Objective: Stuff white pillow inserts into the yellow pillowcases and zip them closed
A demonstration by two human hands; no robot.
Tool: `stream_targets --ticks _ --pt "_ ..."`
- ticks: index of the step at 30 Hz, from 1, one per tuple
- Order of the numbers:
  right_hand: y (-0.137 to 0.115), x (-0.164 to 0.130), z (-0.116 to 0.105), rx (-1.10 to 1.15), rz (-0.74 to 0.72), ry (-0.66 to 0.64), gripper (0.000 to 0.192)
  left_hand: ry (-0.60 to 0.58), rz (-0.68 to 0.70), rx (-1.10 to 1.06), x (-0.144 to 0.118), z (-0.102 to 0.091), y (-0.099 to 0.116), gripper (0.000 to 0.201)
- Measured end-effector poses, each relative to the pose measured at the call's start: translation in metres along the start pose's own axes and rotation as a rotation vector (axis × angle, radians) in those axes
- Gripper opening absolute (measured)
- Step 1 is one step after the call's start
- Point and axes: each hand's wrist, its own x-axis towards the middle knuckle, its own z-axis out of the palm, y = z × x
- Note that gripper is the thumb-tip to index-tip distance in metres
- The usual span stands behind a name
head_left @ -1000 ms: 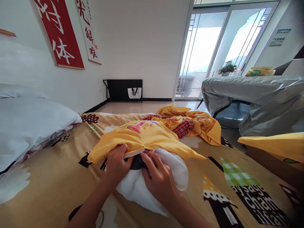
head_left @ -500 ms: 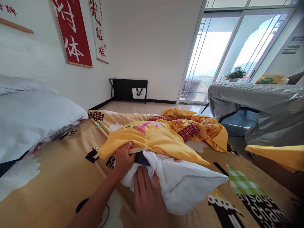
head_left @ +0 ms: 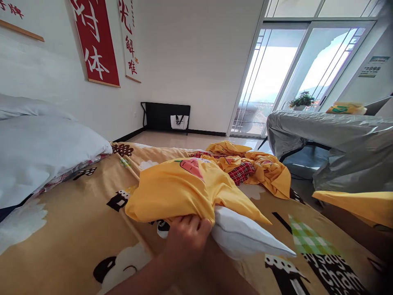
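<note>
Gripping the lower edge of the yellow case [head_left: 166, 196], my left hand [head_left: 188, 237] is clenched on a bunched fold. My right forearm [head_left: 230, 268] reaches in behind it; that hand is hidden, so I can't tell what its fingers do. The case lies on the bed [head_left: 67, 241] just ahead of me, the white pillow [head_left: 245, 233] jutting from beneath its right side. I judge the edge wants a firm, even pull, without trapping the filling. The cotton-like case looks thin and smooth, puffed on the left, creased toward my fist; the pillow is soft, seamed, tapering to a point.
</note>
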Motion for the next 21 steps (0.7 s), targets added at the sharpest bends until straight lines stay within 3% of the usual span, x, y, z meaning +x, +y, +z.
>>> stream_targets --ticks 3,8,10,12,14,16,18,21 --pt "-0.004 0.008 -0.013 -0.087 0.072 -0.043 0.042 0.015 0.015 -0.023 0.001 0.002 0.0 0.022" --pt "0.021 0.029 -0.026 -0.176 0.026 -0.039 0.023 0.228 -0.032 0.077 0.004 0.006 -0.053 0.009" --pt "0.034 0.028 -0.025 -0.226 -0.02 0.035 0.033 0.308 -0.108 0.015 0.0 0.013 -0.075 0.011" --pt "0.04 0.022 -0.019 -0.266 -0.099 0.175 0.038 0.312 -0.208 -0.056 -0.005 0.021 -0.088 0.01" --pt "0.037 0.012 -0.012 -0.302 -0.227 0.335 0.032 0.275 -0.259 -0.084 -0.01 0.028 -0.093 0.006" --pt "0.025 0.004 -0.005 -0.326 -0.369 0.415 0.025 0.262 -0.259 -0.086 -0.013 0.032 -0.093 0.01" --pt "0.01 0.002 0.001 -0.337 -0.42 0.385 0.023 0.272 -0.25 -0.085 -0.012 0.031 -0.092 0.016" --pt "0.0 0.007 0.004 -0.362 -0.269 0.226 0.026 0.277 -0.257 -0.085 -0.008 0.024 -0.086 0.019"
